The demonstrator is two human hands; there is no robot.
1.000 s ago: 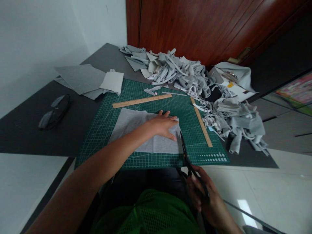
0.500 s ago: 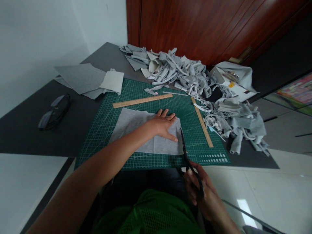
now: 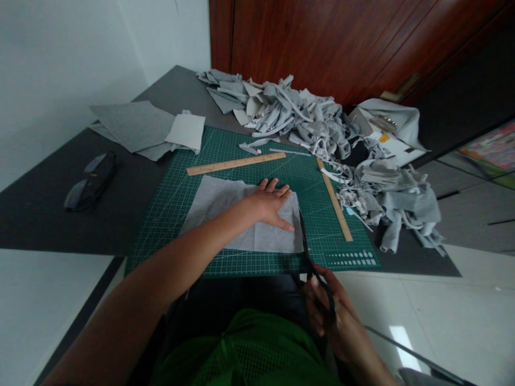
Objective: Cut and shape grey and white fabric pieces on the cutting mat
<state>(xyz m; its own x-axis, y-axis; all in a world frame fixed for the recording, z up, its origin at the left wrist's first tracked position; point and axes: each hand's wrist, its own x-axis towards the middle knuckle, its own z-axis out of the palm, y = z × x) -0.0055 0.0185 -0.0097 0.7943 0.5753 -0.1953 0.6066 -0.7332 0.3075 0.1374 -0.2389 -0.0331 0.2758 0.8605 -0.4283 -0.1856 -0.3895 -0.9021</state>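
Note:
A grey piece of fabric (image 3: pixel 241 236) lies flat on the green cutting mat (image 3: pixel 161 214). My left hand (image 3: pixel 272 206) presses down on its right part, palm down with the fingers spread. Black scissors (image 3: pixel 306 249) are in my right hand (image 3: pixel 333 308), at the mat's front edge, with my fingers through the handles. Their blades run along the right edge of the fabric; how far the blades are parted is hard to make out.
Two wooden rulers (image 3: pixel 237 163) lie on the mat, beyond and right of the fabric. Heaps of grey fabric scraps (image 3: pixel 281 107) line the back and right. Glasses (image 3: pixel 90 182) and stacked fabric sheets (image 3: pixel 137 126) rest at left. A white box (image 3: pixel 386 131) stands back right.
The view has shifted very slightly. Both hands, the scissors and the fabric keep practically the same places.

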